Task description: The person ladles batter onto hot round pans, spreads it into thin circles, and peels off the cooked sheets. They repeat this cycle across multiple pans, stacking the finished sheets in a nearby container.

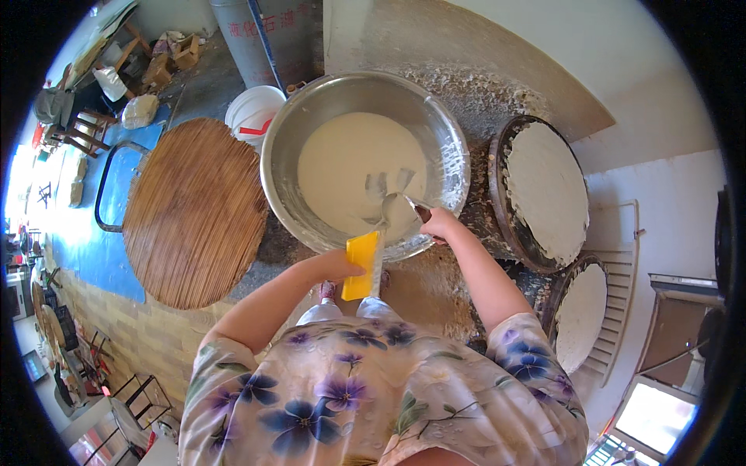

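Note:
A wide metal basin (277, 182) of thin, pale batter (346, 167) stands in front of me. My right hand (441, 225) is closed round the dark handle of a metal ladle (390, 205), held tilted over the basin's near side. The ladle's bowl is partly hidden by glare and batter. My left hand (337, 266) grips a yellow scraper (358, 266) just outside the near rim, close to the ladle. Whitish batter seems to coat the scraper's right edge.
Two round dark pans, the far griddle (548, 190) and near griddle (583, 314), hold white layers on the right. Left of the basin lies a round board of thin stalks (194, 213). Behind it are a white bucket (250, 105) and a grey cylinder (268, 39).

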A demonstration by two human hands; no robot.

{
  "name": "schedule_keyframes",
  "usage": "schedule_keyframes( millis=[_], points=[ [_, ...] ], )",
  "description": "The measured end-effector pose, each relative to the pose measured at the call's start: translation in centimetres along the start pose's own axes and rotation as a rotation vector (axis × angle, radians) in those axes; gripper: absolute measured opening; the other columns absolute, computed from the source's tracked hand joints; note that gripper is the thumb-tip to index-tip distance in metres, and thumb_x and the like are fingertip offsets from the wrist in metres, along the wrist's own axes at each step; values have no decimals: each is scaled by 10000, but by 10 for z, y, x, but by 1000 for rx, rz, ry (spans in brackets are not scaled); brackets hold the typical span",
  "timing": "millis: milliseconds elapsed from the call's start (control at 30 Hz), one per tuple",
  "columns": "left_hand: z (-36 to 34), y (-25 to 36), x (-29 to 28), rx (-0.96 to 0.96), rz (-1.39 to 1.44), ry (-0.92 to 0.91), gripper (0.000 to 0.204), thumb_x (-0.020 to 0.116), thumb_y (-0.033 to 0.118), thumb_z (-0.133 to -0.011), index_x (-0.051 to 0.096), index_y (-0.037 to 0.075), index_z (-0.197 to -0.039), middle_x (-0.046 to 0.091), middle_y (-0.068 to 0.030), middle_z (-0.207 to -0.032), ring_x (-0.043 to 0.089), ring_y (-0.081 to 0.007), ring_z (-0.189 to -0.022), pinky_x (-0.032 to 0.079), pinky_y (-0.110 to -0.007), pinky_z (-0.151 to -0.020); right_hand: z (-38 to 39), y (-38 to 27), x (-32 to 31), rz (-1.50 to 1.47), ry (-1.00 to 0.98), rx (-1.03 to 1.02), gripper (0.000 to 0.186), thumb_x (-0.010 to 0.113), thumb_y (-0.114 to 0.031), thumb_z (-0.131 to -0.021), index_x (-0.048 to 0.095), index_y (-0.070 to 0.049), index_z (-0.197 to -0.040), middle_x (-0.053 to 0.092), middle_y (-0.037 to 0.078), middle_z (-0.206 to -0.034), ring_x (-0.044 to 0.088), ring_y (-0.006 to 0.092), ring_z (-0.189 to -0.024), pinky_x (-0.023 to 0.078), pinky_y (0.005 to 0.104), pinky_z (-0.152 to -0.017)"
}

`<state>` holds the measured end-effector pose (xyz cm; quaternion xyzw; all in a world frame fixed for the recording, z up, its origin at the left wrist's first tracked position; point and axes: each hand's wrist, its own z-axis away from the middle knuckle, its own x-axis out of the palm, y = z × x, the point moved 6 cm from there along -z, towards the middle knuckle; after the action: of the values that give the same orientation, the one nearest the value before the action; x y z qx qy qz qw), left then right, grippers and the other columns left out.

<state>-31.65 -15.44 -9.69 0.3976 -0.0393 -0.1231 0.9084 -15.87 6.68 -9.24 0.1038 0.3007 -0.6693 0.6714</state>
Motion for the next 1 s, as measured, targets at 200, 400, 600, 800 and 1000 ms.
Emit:
schedule_keyframes(
  millis=[200, 400, 600, 800, 1000],
  points=[
    [2, -4, 31, 4, 428, 68, 292, 617, 286, -787, 567, 91, -998, 525, 15, -680, 432, -75, -511, 339, -217, -418, 38, 0, -8, 124, 357, -238, 464, 639, -157, -620, 510, -25, -1046, 616, 175, -843, 619, 293, -689, 499, 360, -601],
    [31, 6, 33, -1, 593, 115, 216, 586, 249, -826, 546, 106, -983, 481, 24, -652, 350, -56, -428, 243, -183, -356, 100, 44, 44, 100, 411, -214, 793, 627, -208, -690, 185, -58, -1331, 595, 242, -881, 589, 388, -778, 472, 446, -678],
    [59, 16, 10, -30, 660, 157, 222, 594, 241, -820, 534, 104, -984, 492, 21, -656, 332, -52, -411, 239, -179, -349, 125, 96, 64, 74, 574, 9, 910, 658, -238, -690, 61, -90, -1360, 606, 221, -863, 588, 387, -766, 467, 452, -667],
    [91, 36, -21, -27, 497, 248, 256, 622, 201, -798, 524, 100, -1011, 537, 9, -719, 381, -61, -434, 266, -183, -353, 125, 111, 92, -293, 743, -54, 426, 682, -234, -638, 524, -9, -964, 601, 212, -841, 581, 369, -825, 464, 422, -711],
    [153, 82, -50, 82, 285, 212, 342, 621, 157, -783, 501, 96, -1097, 579, -6, -830, 460, -69, -530, 322, -187, -395, 117, 100, 132, -470, 539, -144, 410, 667, -194, -562, 524, 27, -876, 607, 219, -750, 603, 348, -726, 481, 409, -663]
  ],
)
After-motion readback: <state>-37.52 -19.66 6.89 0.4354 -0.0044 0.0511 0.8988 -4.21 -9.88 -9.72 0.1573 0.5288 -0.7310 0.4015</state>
